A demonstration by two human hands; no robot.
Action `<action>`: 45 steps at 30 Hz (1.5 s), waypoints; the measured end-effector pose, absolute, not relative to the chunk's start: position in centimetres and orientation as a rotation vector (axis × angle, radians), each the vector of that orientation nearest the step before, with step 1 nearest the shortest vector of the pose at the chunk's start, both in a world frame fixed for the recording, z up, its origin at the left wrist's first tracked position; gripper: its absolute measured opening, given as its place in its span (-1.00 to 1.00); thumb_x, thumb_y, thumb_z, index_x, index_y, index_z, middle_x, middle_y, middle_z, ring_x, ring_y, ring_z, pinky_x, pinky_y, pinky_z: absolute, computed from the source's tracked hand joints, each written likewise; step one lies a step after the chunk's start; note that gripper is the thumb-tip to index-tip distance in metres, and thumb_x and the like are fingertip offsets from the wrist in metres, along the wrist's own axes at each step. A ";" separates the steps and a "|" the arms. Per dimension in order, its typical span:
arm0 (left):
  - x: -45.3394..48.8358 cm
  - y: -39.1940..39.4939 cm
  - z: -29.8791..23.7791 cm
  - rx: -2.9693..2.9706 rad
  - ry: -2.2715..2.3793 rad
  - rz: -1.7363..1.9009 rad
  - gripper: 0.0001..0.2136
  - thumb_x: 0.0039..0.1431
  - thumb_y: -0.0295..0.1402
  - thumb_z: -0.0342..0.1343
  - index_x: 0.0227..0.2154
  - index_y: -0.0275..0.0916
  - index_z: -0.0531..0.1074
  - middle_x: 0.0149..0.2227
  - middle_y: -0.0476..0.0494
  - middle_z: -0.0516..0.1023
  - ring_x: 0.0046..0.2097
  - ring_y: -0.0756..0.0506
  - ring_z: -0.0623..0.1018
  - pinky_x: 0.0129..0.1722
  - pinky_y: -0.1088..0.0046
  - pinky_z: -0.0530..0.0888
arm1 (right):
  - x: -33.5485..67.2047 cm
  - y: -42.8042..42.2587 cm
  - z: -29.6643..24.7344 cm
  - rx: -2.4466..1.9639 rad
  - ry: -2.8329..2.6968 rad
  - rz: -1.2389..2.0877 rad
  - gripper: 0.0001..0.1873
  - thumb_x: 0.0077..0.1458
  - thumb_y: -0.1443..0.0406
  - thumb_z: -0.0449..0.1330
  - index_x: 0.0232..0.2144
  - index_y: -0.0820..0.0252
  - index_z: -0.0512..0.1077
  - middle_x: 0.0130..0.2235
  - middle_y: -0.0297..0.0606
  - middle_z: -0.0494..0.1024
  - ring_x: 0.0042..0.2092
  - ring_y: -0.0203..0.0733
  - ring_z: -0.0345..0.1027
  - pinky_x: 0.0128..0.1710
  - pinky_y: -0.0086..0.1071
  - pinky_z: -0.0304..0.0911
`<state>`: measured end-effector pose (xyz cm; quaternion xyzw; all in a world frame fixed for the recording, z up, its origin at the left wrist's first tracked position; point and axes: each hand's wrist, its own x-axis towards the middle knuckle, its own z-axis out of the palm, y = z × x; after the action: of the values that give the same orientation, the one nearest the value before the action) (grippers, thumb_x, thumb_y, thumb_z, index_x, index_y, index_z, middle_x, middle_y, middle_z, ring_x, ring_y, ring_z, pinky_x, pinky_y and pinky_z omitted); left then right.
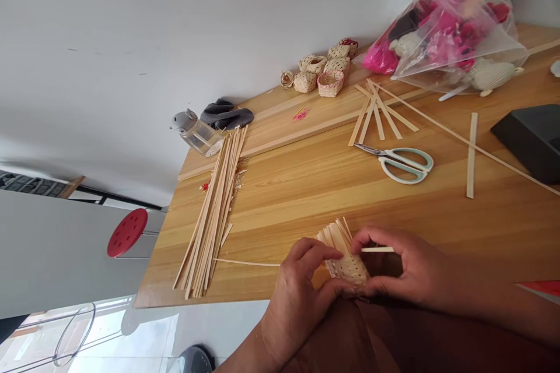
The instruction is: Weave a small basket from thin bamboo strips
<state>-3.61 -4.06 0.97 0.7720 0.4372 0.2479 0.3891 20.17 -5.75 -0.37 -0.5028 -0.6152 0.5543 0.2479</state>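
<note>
Head view. Hard to make out: lower edge of small woven basket (349, 269), screened by both thumbs and merging into brown clothing (341, 335). Partly hidden: thin strip (247, 263), running from beside strip bundle (210, 221) to behind left hand (301, 282). Short pale strip (378, 250) visible inside the curve of right hand (415, 262); cannot tell if the same piece. Blurred by clear plastic bag (437, 78): pink and red contents, mostly unidentifiable. Cut off at right edge: black wedge-shaped object (529, 140), long narrow strip (441, 120), red flat object (542, 288). Dark grey item (230, 115) behind bottle (196, 133), kind unclear.

Grip, left: closed in a pinch on basket, index finger on top, thumb low. Grip, right: bowed into a wide C, yet closed on basket between index fingertip and thumb tip. Basket located at near edge of wooden table (280, 198), between both hands, loose strip ends fanned away from the body.

Beyond right hand: scissors (405, 166), white and pale green handles, tips beside loose flat strips (378, 113). Near wall: cluster of small woven baskets (331, 84).
</note>
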 end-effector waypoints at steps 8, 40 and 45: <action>-3.1 -4.5 1.1 1.915 1.216 0.570 -0.71 -0.01 -0.55 0.42 -0.21 -0.17 0.59 -0.21 -0.04 0.57 -0.15 -0.08 0.56 -0.10 0.41 0.49 | 20.1 -6.0 -0.8 -1.355 -1.728 1.396 -0.67 0.00 0.16 0.45 -0.18 0.07 0.52 -0.22 -0.32 0.56 -0.23 -0.12 0.43 -0.23 -0.30 0.31; -2.9 -5.0 0.9 1.960 1.256 0.597 -0.71 -0.02 -0.57 0.43 -0.24 -0.19 0.56 -0.21 -0.02 0.58 -0.15 -0.08 0.58 -0.11 0.41 0.51 | 20.3 -6.0 -0.1 -1.319 -1.811 1.303 -0.64 0.03 0.07 0.42 -0.15 0.05 0.53 -0.23 -0.31 0.62 -0.24 -0.08 0.45 -0.25 -0.29 0.34; -2.8 -4.9 1.1 1.915 1.294 0.587 -0.72 -0.05 -0.57 0.44 -0.29 -0.22 0.54 -0.24 -0.01 0.57 -0.18 -0.06 0.58 -0.14 0.43 0.50 | 20.2 -6.0 -0.3 -1.317 -1.812 1.297 -0.63 0.03 0.07 0.42 -0.15 0.05 0.52 -0.24 -0.30 0.62 -0.26 -0.09 0.43 -0.28 -0.31 0.31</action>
<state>-2.75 -4.90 1.07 0.7464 0.5041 0.2287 0.3694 20.25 -5.97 -0.29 -0.4894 -0.6735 0.4820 0.2732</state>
